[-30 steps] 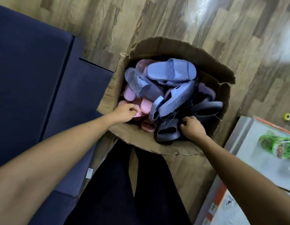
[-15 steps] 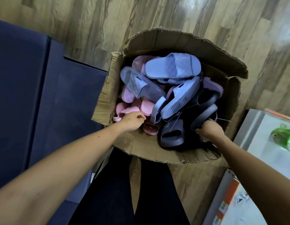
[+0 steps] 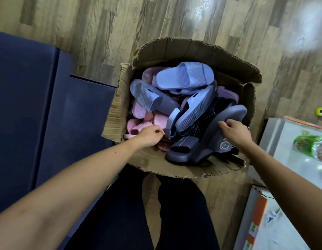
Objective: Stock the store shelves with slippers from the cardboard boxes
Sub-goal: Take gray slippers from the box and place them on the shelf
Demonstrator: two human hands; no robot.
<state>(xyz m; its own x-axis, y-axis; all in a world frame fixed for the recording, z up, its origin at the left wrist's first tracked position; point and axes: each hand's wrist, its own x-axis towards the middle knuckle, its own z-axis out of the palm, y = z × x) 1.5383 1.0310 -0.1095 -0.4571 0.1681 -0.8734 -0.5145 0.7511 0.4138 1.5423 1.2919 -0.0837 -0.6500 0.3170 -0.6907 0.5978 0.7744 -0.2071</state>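
Picking from the box [image 3: 174, 170]: right hand [image 3: 234, 132] grips a dark slipper [image 3: 230, 113], left hand [image 3: 149, 136] curls among pink slippers [image 3: 136, 127], grip unclear; next, probably lifting the dark slipper clear.

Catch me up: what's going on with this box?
A person stands over an open, full cardboard box. The right hand grips a dark grey slipper at the box's right side. The left hand sits among the pink slippers at the left, fingers curled; whether it holds one is unclear. Blue slippers lie on top.
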